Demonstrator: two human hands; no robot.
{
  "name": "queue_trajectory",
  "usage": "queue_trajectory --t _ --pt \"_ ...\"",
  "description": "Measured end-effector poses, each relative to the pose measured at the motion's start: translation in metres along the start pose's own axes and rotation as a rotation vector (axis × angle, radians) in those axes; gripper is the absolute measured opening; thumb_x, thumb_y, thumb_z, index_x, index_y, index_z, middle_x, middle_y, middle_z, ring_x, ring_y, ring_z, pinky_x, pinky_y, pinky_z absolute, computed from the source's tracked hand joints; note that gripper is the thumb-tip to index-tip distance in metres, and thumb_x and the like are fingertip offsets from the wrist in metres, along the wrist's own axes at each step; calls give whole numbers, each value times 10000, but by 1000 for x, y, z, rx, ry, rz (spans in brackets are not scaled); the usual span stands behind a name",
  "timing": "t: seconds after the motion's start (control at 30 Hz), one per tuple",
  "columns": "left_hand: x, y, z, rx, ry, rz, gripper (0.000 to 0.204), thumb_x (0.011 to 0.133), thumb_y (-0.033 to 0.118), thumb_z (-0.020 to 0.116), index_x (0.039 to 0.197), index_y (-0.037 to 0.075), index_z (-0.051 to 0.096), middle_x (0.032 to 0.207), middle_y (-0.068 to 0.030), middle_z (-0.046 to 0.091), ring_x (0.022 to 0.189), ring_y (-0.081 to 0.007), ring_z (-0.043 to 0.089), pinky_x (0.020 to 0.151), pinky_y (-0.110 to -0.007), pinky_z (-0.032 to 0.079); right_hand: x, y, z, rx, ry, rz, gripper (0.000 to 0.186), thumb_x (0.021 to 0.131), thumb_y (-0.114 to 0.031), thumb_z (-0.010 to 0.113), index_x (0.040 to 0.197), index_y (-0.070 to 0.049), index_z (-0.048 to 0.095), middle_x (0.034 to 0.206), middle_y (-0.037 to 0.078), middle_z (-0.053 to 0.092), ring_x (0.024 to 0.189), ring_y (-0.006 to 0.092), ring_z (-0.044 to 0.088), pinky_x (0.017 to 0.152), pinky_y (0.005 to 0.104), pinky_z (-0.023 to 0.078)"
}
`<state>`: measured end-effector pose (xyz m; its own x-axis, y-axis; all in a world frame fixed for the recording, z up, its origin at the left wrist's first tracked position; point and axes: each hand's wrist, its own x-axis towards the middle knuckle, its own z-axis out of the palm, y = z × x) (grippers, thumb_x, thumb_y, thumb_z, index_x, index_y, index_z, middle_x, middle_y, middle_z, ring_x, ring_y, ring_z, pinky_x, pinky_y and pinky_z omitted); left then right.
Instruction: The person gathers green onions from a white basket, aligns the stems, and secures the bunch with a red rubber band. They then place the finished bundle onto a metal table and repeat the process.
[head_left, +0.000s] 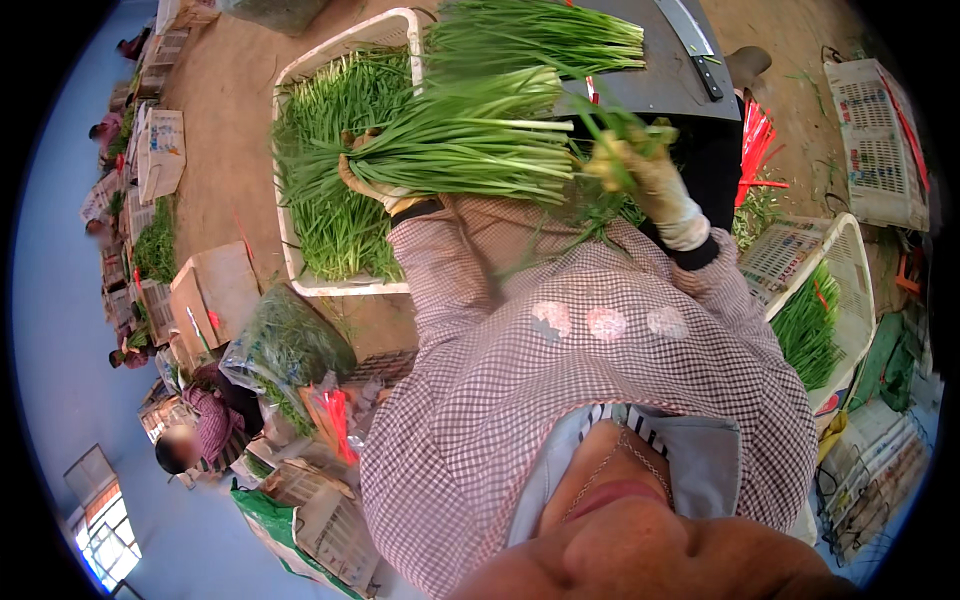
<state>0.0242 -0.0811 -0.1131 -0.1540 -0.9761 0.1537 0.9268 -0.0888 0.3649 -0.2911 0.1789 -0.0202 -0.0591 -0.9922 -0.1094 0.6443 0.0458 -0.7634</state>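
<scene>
My left hand [372, 182], in a soiled light glove, is closed round the leafy part of a thick bunch of garlic chives [490, 150]. The bunch lies across in front of me, its pale cut ends pointing right. Beyond those ends is my gloved right hand [645, 170], smeared by motion, its fingers closed on some loose chive leaves [612, 118]. More stray leaves hang below it over my checked apron [600, 290]. Another chive bunch [560, 35] rests on the dark board [665, 85] ahead.
A knife [700, 60] with a black handle lies on the board. Left of me stands a white plastic basket [287, 240] full of chives. Red strips [757, 150] hang at the right, above another white basket [855, 270]. Several people work along the far left.
</scene>
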Motion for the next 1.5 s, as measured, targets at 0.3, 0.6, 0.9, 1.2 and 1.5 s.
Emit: queue_trajectory --t 0.3,0.6,0.9,1.2,1.5 --pt "-9 8 -37 28 215 -1 554 959 538 399 1344 151 494 1331 -124 570 1202 -260 583 999 -507 513 -33 28 -79 -1989 61 252 389 834 -393 713 1030 -57 706 937 159 711 916 326 687 731 398 531" --pt "-14 -5 10 364 286 98 557 908 603 447 1336 254 524 1330 -25 561 1291 -287 493 1040 -630 377 37 32 61 -1455 252 -514 296 802 -313 738 933 -48 736 832 132 663 740 318 651 666 410 513" --pt "-35 -24 42 314 323 68 540 913 505 504 1346 185 549 1323 -78 569 1230 -267 545 987 -549 469 51 56 9 -1172 379 -379 152 855 -207 695 915 -69 713 909 111 641 863 273 623 792 379 506" --pt "-28 -22 9 299 373 -77 544 935 628 422 1351 284 489 1463 15 473 1339 -251 425 1078 -652 257 25 63 -4 -198 -317 217 548 948 -453 627 1286 -23 605 1183 103 661 984 176 629 866 328 520" --pt "-37 -11 6 677 284 -73 549 940 610 455 1340 240 509 1397 2 543 1304 -220 473 1093 -585 292 -5 37 -25 -245 177 -75 331 978 -342 596 1124 -50 656 718 -82 432 535 7 295 460 171 225"
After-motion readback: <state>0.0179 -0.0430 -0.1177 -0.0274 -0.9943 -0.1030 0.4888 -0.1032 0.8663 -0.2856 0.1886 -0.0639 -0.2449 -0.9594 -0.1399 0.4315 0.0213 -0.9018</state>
